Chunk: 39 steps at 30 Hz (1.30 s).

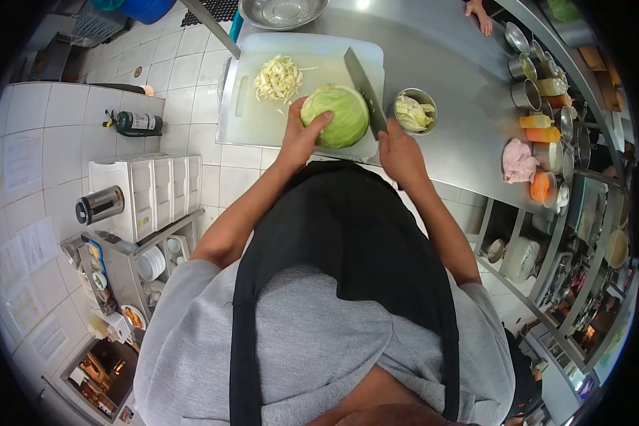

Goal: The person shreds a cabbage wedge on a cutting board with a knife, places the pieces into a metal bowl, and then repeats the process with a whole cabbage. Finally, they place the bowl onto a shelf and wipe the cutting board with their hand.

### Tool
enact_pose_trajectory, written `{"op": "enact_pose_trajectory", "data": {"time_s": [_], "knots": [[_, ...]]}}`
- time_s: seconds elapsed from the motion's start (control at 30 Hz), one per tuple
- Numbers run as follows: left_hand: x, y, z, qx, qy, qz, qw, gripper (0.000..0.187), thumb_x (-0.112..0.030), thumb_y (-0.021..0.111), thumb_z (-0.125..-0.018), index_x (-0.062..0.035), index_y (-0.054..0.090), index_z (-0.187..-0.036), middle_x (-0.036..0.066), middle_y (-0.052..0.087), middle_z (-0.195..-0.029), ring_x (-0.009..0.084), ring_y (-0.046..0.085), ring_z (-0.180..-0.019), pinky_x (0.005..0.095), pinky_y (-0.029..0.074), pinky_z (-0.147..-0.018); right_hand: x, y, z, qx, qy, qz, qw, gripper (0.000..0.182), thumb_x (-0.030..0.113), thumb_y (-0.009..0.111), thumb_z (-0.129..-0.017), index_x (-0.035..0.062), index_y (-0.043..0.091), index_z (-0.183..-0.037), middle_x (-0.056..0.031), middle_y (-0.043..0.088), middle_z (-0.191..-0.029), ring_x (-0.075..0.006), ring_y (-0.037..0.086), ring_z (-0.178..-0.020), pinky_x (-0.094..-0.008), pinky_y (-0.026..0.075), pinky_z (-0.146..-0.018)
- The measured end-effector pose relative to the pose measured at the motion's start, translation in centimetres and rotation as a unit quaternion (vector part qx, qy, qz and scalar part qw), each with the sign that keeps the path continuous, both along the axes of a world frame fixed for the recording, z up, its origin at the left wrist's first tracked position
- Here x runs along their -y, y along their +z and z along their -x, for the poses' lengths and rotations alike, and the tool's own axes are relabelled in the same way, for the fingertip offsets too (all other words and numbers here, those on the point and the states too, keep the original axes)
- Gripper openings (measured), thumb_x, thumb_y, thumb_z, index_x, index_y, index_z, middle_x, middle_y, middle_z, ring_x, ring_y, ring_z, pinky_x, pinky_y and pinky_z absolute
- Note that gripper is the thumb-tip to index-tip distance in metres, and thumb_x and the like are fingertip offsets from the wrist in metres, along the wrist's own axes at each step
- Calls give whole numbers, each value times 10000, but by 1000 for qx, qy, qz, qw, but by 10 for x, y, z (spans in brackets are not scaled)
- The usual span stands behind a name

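A large green cabbage (341, 117) rests on the white cutting board (245, 53). My left hand (304, 133) grips it from the left side, thumb across its top. In my right hand (400, 150) is the handle of a knife (363, 86) with a broad blade, which runs along the cabbage's right side with its tip toward the far edge of the board. Shredded cabbage (278, 78) lies in a pile at the board's left. Just right of the board stands a metal bowl (434, 101) with pale cabbage pieces (413, 113) in it.
A metal colander (284, 13) sits beyond the board on the steel table (451, 67). Along the right edge are several metal containers (525, 94), sauce bottles (543, 134) and a pink cloth (520, 161). Another person's hand (480, 18) rests at the far right.
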State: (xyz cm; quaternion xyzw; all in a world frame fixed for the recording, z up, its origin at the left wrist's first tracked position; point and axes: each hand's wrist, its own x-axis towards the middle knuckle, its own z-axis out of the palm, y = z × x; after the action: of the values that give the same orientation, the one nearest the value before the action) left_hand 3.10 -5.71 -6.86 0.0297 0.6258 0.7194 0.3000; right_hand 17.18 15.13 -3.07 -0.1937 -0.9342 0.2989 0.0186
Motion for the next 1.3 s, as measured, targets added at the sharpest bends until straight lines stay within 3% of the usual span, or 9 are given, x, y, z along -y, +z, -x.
{"op": "enact_pose_trajectory", "data": {"time_s": [0.1,0.17,0.43,0.53,0.73,0.8,1.1,1.23,1.3], "knots": [[-11,9,7,-54,-8,-18,998,820,-286,856,-1006,27,394,-1606,164,613,-1434,222,647,-1255,347,569,-1041,-18,13,15,7,-6,-34,999,247,198,579,-1120,-4,556,-1261,-324,737,-884,-560,714,-863,-655,544,-772],[-10,18,15,3,-32,-2,999,842,-280,847,-1014,25,373,-1640,163,605,-1462,227,641,-1280,366,575,-1039,-12,36,13,-13,-5,-54,998,253,191,589,-1117,-8,550,-1268,-307,738,-861,-554,717,-842,-647,546,-756],[8,1,14,24,-49,-3,999,877,-346,824,-1026,-136,328,-1719,128,569,-1537,237,634,-1313,404,574,-999,30,60,-2,-91,-1,-12,996,202,180,569,-1133,9,492,-1209,-275,722,-821,-522,718,-776,-630,546,-713],[11,3,13,25,-58,-22,998,889,-350,817,-1032,-133,305,-1726,131,568,-1541,238,632,-1321,415,570,-1008,30,54,-2,-47,20,-5,999,210,184,566,-1134,3,487,-1205,-268,722,-815,-515,724,-785,-622,558,-722],[-4,21,0,-16,-16,61,998,919,-331,807,-1058,25,252,-1699,184,566,-1522,231,617,-1327,368,552,-1069,41,59,-8,-27,48,14,998,236,182,574,-1136,-3,493,-1258,-274,737,-887,-522,724,-830,-621,551,-745],[-4,14,-2,-35,-5,24,999,931,-334,807,-1065,88,241,-1673,204,569,-1507,237,604,-1338,342,531,-1107,42,67,-7,-14,55,-16,998,202,196,558,-1137,5,501,-1174,-263,728,-870,-502,722,-768,-602,577,-726],[1,9,-5,-29,-4,25,999,936,-360,798,-1073,82,235,-1676,208,569,-1511,238,584,-1373,346,506,-1150,46,123,-8,-168,18,-11,986,189,174,582,-1134,5,508,-1175,-253,697,-820,-482,709,-700,-576,556,-620],[2,5,-5,-29,-1,18,999,915,-353,790,-1081,71,241,-1677,199,571,-1511,235,584,-1373,347,506,-1150,50,88,4,-162,12,-15,987,197,183,584,-1130,2,520,-1175,-258,719,-833,-482,724,-720,-581,570,-634],[1,10,-8,-13,6,0,1000,892,-337,783,-1086,61,248,-1678,185,575,-1503,231,585,-1368,349,507,-1148,51,32,9,5,45,-35,998,209,189,587,-1124,-5,529,-1174,-264,740,-839,-478,744,-743,-579,589,-652]]}}
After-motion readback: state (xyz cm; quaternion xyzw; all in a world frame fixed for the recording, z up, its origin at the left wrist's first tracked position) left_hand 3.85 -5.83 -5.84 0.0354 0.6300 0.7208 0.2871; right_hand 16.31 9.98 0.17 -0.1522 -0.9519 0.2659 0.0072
